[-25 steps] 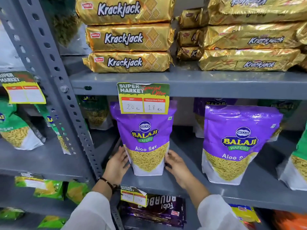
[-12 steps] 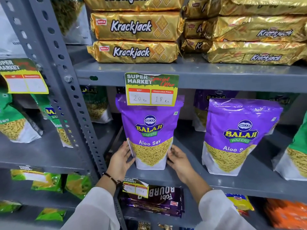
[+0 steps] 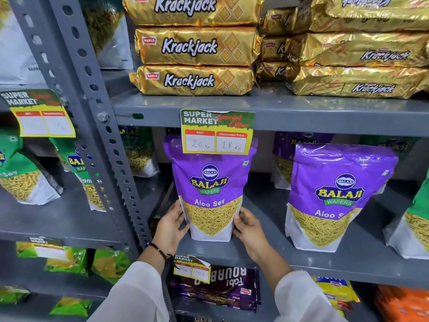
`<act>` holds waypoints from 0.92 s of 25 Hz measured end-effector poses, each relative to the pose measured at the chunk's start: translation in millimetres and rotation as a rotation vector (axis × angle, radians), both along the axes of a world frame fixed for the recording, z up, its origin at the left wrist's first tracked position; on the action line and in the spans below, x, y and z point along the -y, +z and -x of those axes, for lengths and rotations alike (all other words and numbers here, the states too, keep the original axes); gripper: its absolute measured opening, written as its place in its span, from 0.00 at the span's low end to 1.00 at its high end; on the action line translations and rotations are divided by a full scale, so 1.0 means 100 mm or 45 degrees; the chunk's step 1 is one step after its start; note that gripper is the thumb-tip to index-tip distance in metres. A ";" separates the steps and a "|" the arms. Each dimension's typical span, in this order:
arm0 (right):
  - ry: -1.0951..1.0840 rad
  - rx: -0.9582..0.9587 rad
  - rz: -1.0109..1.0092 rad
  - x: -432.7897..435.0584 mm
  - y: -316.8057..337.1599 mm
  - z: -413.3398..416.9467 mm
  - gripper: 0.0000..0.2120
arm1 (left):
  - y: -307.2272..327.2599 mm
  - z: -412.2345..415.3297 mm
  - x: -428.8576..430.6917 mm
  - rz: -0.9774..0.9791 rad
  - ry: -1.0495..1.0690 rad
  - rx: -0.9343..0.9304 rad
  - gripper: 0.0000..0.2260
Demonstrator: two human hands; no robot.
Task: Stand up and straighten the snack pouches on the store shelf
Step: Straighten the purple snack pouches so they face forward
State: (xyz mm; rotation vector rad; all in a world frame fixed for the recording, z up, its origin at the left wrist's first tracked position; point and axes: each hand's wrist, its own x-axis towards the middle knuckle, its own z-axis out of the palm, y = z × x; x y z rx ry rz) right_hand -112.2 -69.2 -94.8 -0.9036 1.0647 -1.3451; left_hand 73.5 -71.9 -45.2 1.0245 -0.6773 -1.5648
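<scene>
A purple Balaji Aloo Sev pouch (image 3: pixel 210 189) stands upright on the grey middle shelf (image 3: pixel 325 261), its top partly behind a price tag (image 3: pixel 217 132). My left hand (image 3: pixel 169 226) presses its lower left edge and my right hand (image 3: pixel 249 228) its lower right edge, so both hold the pouch near its base. A second purple Aloo Sev pouch (image 3: pixel 336 196) stands upright to the right. Another purple pouch (image 3: pixel 292 156) stands behind, partly hidden.
Gold Krackjack packs (image 3: pixel 192 63) are stacked on the shelf above. Green Balaji pouches (image 3: pixel 21 175) lean on the left bay, and one green pouch (image 3: pixel 415 226) is at the right edge. A perforated grey upright (image 3: pixel 102 140) divides the bays. Bourbon packs (image 3: pixel 222 289) lie below.
The view has shifted so the shelf sits higher and closer. Both hands stay on the pouch's lower edges; the pouch looks slightly more upright and set farther back.
</scene>
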 end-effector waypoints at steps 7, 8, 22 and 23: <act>-0.006 -0.019 0.010 -0.01 -0.05 0.00 0.11 | -0.05 -0.01 0.04 0.001 0.033 -0.030 0.11; -0.003 -0.021 0.008 0.00 -0.05 0.00 0.10 | -0.06 -0.01 0.04 0.002 0.038 -0.028 0.12; -0.030 -0.080 -0.006 -0.03 -0.05 -0.02 0.11 | -0.15 -0.03 0.07 0.009 0.068 -0.002 0.14; -0.060 -0.121 0.005 -0.04 -0.06 -0.01 0.11 | -0.18 -0.02 0.06 0.035 0.137 0.053 0.13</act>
